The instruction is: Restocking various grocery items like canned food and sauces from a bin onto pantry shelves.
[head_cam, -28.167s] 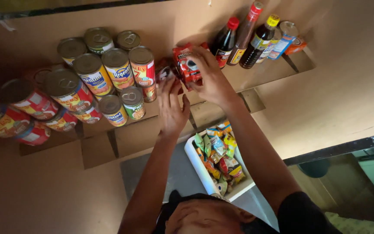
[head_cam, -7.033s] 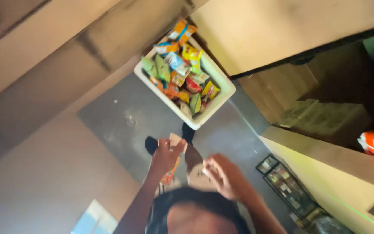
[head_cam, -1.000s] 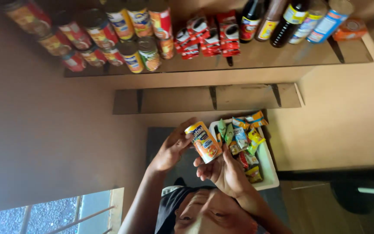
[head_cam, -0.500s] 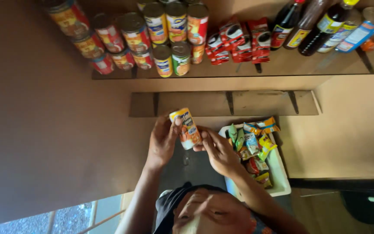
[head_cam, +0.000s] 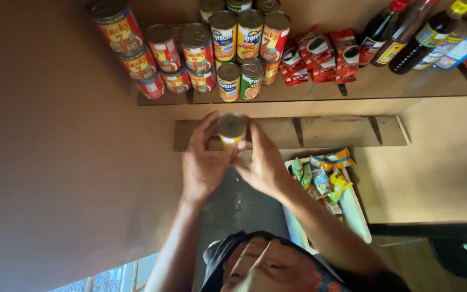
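Start at the left. The upper shelf (head_cam: 320, 89) carries big red cans (head_cam: 114, 27) at its left end. Next to them stand tall yellow cans (head_cam: 237, 35), with 2 short cans (head_cam: 240, 80) in front near the edge.

Your left hand (head_cam: 204, 162) and your right hand (head_cam: 263, 162) are close together. Both are wrapped around 1 small yellow can (head_cam: 232, 128). You hold it up in the air, in front of the lower shelf (head_cam: 325, 131) and just under the short cans. Its flat metal end faces the camera.

To do this well, I think you should keep both hands snug on the can's sides, so it cannot slip. Keep it straight, not tipped. Lift it slowly, since the short cans sit near the shelf edge and a bump could knock 1 off.

Further right on the upper shelf lie red packets (head_cam: 320, 57), and then dark bottles (head_cam: 406, 32) at the far end. Mind them too if you reach that way.

Down by your right arm sits a white tub (head_cam: 359, 221) full of small bright packets (head_cam: 320, 176).
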